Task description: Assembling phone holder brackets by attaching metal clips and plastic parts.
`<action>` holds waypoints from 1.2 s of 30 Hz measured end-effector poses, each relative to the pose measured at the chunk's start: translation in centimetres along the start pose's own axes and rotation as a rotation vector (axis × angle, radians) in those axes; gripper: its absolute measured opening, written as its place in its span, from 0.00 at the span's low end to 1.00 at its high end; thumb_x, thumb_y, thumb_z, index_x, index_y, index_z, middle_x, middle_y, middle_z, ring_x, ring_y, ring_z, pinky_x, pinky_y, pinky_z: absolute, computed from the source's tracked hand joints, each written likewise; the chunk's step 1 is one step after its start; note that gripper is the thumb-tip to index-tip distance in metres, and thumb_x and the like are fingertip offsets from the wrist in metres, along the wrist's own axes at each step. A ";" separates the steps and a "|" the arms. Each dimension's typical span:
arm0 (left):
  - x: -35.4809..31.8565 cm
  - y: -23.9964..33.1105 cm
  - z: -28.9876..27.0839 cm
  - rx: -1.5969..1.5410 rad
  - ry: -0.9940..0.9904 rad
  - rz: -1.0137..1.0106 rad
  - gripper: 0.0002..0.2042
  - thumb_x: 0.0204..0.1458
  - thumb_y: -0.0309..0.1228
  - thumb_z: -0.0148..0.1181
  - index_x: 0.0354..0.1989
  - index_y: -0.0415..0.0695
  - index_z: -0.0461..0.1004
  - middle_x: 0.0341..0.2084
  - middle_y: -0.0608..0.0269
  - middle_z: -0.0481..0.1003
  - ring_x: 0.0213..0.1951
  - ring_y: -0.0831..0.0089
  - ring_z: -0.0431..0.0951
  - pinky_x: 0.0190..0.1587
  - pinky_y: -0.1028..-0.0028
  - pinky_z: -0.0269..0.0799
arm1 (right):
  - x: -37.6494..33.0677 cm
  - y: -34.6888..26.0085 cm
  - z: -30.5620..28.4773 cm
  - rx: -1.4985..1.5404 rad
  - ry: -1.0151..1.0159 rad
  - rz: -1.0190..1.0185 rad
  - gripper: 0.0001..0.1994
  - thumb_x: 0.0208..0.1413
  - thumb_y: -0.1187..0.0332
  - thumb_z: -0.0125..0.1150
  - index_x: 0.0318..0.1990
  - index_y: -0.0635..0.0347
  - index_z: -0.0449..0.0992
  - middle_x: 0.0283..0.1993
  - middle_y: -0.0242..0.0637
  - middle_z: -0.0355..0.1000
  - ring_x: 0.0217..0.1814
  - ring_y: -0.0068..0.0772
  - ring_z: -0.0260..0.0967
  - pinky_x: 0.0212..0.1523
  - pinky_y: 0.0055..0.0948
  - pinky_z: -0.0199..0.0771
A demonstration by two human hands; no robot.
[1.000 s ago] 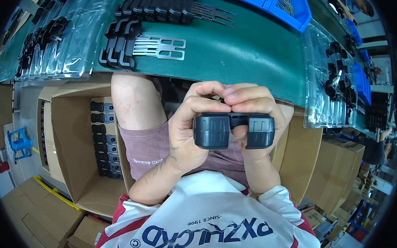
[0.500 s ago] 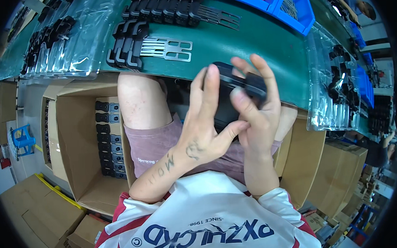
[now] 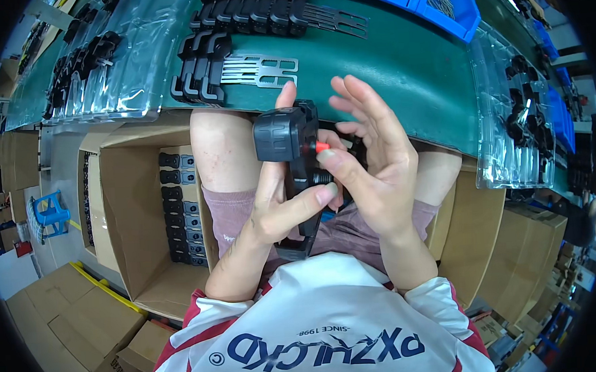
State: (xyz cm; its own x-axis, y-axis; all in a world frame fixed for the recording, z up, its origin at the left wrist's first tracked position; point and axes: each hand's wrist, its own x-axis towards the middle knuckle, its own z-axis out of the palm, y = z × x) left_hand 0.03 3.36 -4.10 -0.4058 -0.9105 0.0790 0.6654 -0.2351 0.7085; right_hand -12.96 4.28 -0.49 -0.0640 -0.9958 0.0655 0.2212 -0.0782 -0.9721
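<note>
My left hand (image 3: pixel 276 211) is wrapped around a long black plastic assembly (image 3: pixel 278 137), held upright above my lap. It has a blocky ribbed head at the top and a narrow frame running down toward my shirt. A small red piece (image 3: pixel 321 147) sticks out of its right side. The thumb of my right hand (image 3: pixel 381 165) rests against that red piece, while the other fingers are stretched out and spread. A dark ribbed round part (image 3: pixel 322 177) shows beside my left thumb. Left fingers behind the assembly are partly hidden.
On the green table (image 3: pixel 400 79) lie black brackets with slotted metal plates (image 3: pixel 261 70). Blue bins (image 3: pixel 461 19) hold red pieces and metal pins. Clear plastic trays (image 3: pixel 505 155) with black parts flank the table. An open cardboard box (image 3: pixel 135 221) containing black parts stands left of my legs.
The black assembly has turned upright and moved left, showing its ribbed head and the red piece. My left hand now wraps it; my right hand's fingers have spread away, with the thumb at the red piece.
</note>
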 end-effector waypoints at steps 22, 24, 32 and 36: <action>1.6 2.5 -0.7 0.004 0.198 0.465 0.35 0.44 0.16 0.51 0.62 0.53 0.48 0.35 0.56 0.64 0.21 0.74 0.68 0.22 0.78 0.68 | -3.2 2.1 2.5 -0.164 -0.324 -0.001 0.55 0.37 0.62 0.74 0.68 0.71 0.38 0.63 0.59 0.54 0.62 0.52 0.58 0.61 0.41 0.58; 2.0 2.7 -0.9 -0.025 0.184 0.484 0.35 0.45 0.17 0.50 0.63 0.54 0.48 0.35 0.55 0.64 0.20 0.74 0.67 0.22 0.78 0.68 | -3.5 2.5 2.0 -0.195 -0.314 -0.043 0.56 0.37 0.62 0.74 0.67 0.73 0.37 0.64 0.60 0.52 0.64 0.53 0.55 0.63 0.44 0.55; 2.5 1.8 2.2 0.089 0.094 0.471 0.37 0.46 0.19 0.52 0.66 0.51 0.43 0.44 0.51 0.63 0.29 0.68 0.73 0.32 0.73 0.72 | -3.8 1.2 -0.2 -0.209 -0.225 -0.062 0.60 0.33 0.63 0.77 0.69 0.67 0.35 0.66 0.56 0.51 0.67 0.52 0.52 0.65 0.45 0.52; 3.6 1.9 3.1 0.441 0.001 0.438 0.37 0.48 0.24 0.57 0.67 0.45 0.45 0.52 0.46 0.62 0.39 0.59 0.75 0.43 0.68 0.72 | -2.7 0.7 -2.6 0.199 -0.201 0.008 0.61 0.32 0.64 0.77 0.70 0.58 0.36 0.66 0.54 0.52 0.64 0.49 0.57 0.62 0.42 0.58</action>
State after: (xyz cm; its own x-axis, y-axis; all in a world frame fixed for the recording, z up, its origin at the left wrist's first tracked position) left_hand -2.09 0.64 -0.31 -0.1529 -0.8908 0.4279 0.4485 0.3233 0.8333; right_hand -15.18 7.05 -1.99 0.1286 -0.9843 0.1207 0.4091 -0.0582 -0.9106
